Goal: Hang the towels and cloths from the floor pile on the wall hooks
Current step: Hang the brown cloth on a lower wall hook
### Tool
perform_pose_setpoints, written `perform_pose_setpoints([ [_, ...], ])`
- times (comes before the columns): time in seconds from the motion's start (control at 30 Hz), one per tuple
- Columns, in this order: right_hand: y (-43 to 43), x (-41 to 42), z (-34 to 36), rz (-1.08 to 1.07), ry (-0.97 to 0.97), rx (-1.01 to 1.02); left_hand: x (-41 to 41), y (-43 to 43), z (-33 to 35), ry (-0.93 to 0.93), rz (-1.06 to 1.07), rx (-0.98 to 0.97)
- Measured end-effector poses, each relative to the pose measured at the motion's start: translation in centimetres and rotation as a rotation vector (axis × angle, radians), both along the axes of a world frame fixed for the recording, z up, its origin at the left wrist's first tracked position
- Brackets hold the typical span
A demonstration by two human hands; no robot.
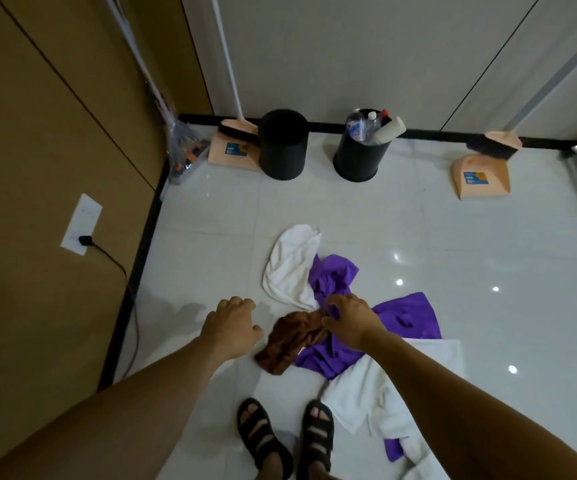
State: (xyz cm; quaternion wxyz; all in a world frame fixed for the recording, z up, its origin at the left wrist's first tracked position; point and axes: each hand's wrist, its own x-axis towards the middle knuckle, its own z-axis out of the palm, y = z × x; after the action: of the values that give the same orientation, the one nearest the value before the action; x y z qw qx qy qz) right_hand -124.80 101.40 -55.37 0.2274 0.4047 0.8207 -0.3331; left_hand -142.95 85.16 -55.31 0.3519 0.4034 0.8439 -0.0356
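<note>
My right hand point(349, 322) pinching crumpled purple cloth point(334, 277) mid-pile, fingers curled into it, left hand point(231, 327) beside, fingers loosely apart, holding nothing, rumpled brown cloth point(289, 341) between them, soft white towel point(289, 268) farther, glossy tiled floor point(453, 265)

The right hand point(347, 318) seems to pinch the purple cloth point(332, 275); the left hand point(231, 323) hovers nearby, fingers relaxed.

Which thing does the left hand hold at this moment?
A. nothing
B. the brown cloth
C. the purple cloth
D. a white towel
A: the left hand is over bare floor beside the brown cloth, its fingers loosely curled with nothing in them; it is the right hand that curls into the purple cloth.
</note>
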Motion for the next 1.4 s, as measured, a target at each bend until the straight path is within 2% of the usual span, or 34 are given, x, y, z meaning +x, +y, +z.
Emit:
perform_pose_setpoints([
  [0.23, 2.0, -4.3, -21.0, 0.198, -0.100, -0.018, -2.5, 1.4, -19.4, -0.068, 0.064, -0.083],
  [0.33, 2.3, -5.0, -30.4, 0.218, -0.127, -0.016, -3.1, 1.6, -28.0, -0.078, 0.075, -0.101],
  [0.43, 2.1, -4.8, -38.1, 0.126, -0.122, -0.031, -3.1, 1.3, -35.2, -0.106, 0.100, -0.089],
  [0.57, 1.0, -4.8, -45.8, -0.014, -0.132, -0.094, -2.5, 0.0, -41.6, -0.163, 0.148, -0.055],
  [0.7, -0.5, -5.3, -48.9, -0.025, -0.246, -0.090, -2.0, -1.9, -43.9, -0.197, 0.187, -0.043],
  [0.8, -1.2, -6.3, -46.7, 0.038, -0.318, -0.169, -2.2, -3.4, -42.1, -0.244, 0.209, -0.052],
  [0.97, -2.6, -8.8, -34.6, 0.060, -0.073, -0.264, -2.9, -4.0, -32.9, -0.317, 0.223, -0.053],
  [1.1, -2.9, -11.8, -21.3, 0.070, 0.098, -0.264, -5.4, -2.1, -21.5, -0.368, 0.244, 0.105],
  [1.23, -3.3, -15.2, -6.9, -0.107, 0.305, -0.438, -8.8, -0.9, -8.5, -0.386, 0.208, 0.298],
  [1.33, -3.4, -17.7, 3.1, -0.151, 0.439, -0.493, -11.2, -1.3, 1.3, -0.410, 0.208, 0.339],
  [1.4, -3.4, -19.2, 9.2, -0.093, 0.499, -0.466, -12.3, -2.2, 7.4, -0.389, 0.245, 0.387],
])
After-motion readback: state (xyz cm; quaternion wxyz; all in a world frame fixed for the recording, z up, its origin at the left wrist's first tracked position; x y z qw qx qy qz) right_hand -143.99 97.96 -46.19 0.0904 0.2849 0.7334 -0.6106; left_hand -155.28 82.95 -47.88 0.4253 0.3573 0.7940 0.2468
